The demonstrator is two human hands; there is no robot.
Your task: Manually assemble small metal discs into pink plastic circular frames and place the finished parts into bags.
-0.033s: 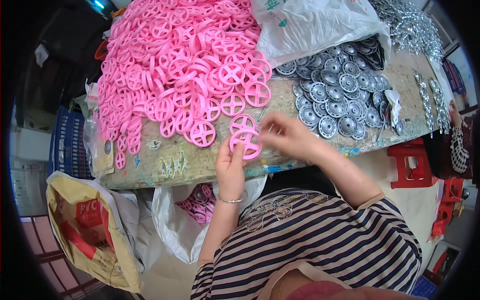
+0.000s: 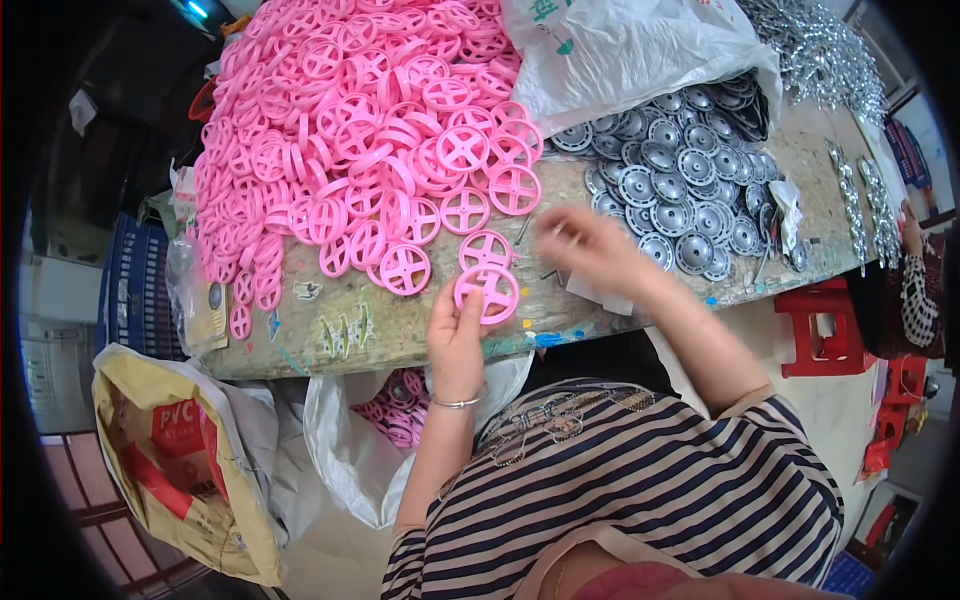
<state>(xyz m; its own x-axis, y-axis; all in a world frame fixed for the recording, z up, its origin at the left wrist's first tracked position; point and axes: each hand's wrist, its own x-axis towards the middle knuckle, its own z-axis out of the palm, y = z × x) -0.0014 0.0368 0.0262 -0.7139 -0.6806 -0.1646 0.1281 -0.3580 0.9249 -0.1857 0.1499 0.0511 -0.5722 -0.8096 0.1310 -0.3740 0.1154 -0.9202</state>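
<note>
Between the thumb and fingers of my left hand [image 2: 456,335] is a pink plastic wheel ring [image 2: 487,296] with cross spokes, held up near the front edge of the table. Another pink ring [image 2: 486,251] lies on the table just beyond it, partly overlapped in view. My right hand [image 2: 592,250] is over the table to the right, nearest the pile of grey hubcap-like discs [image 2: 655,250]. Motion smears its fingers, so I cannot make out whether it holds anything. A large heap of pink rings [image 2: 370,130] covers the table's far left and middle.
A white sack [image 2: 640,60] lies over the back of the grey discs. Silvery strands [image 2: 825,60] fill the far right. Below the table's edge stand a white bag [image 2: 340,450] with pink pieces and a tan sack [image 2: 240,500]. Red stools [image 2: 825,335] are at right.
My right hand has moved away from the pink ring, to the right and slightly nearer the grey discs. My left hand with the ring has shifted slightly down and left.
</note>
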